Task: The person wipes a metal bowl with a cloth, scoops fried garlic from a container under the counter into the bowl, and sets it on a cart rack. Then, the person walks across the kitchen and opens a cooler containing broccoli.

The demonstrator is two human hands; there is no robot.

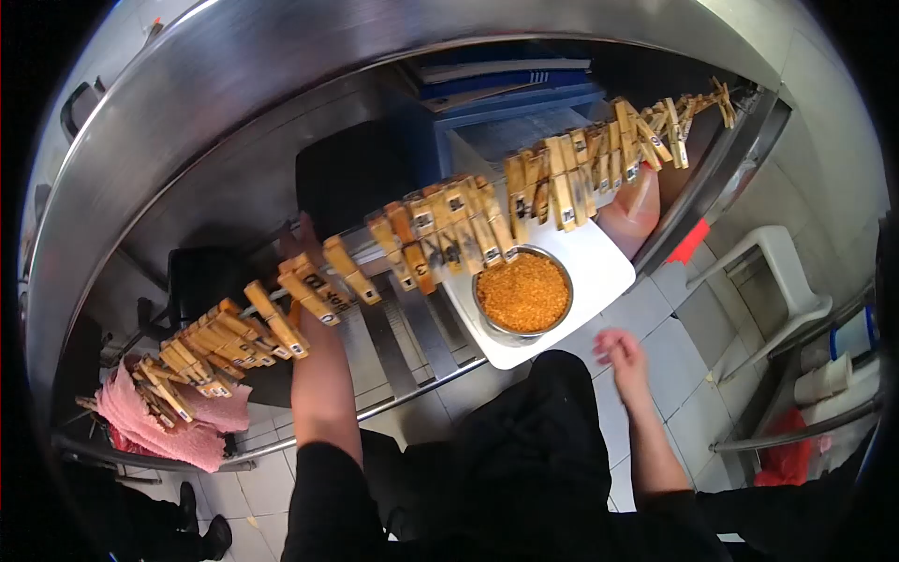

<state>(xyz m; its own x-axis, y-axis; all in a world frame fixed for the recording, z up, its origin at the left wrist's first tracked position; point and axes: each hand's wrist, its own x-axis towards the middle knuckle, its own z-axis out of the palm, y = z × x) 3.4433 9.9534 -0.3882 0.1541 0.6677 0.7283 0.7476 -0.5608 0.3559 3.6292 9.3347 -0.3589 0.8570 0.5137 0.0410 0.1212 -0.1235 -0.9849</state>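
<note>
My left arm reaches in under the steel counter, behind a hanging row of wooden clothespins (459,225). My left hand (302,236) is dim and partly covered by the pins, near a black container (361,173); its fingers do not show clearly. To the right of my knee, my right hand (622,356) hangs in the air with loosely bent fingers and nothing visible in it. Between the two, a round metal bowl (567,298) full of orange-brown crumbs (522,290) stands on a white board (609,267) on the shelf.
The counter's curved steel edge (281,70) runs overhead. Blue folders (506,82) lie at the back. A pink cloth (201,433) hangs at the left end, near another person's shoes (217,536). A white plastic chair (782,272) stands on the tiled floor at right.
</note>
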